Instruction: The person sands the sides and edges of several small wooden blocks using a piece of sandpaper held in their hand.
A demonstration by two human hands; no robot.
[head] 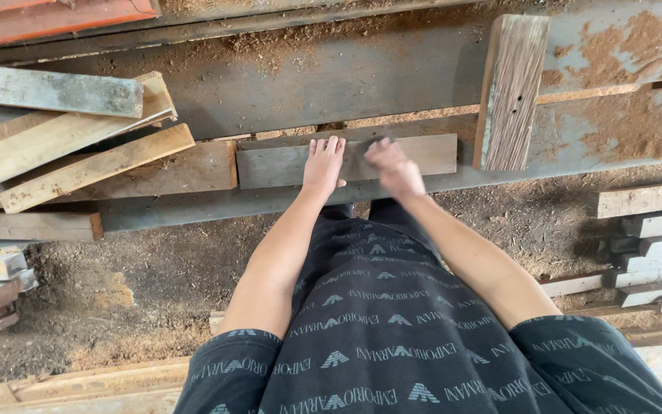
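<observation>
At the near edge of the metal bench [362,84] a grey plank [438,153] lies flat, lengthwise along the edge. The left hand [323,163] rests on it, fingers open and spread. The right hand [394,167] is blurred over the plank, fingers loosely curled; whether it grips cannot be told. An upright board [509,92] stands just right.

Two bare hands, left hand [323,165] and right hand [394,170], one grey plank [438,155], one upright weathered board [510,92].
</observation>
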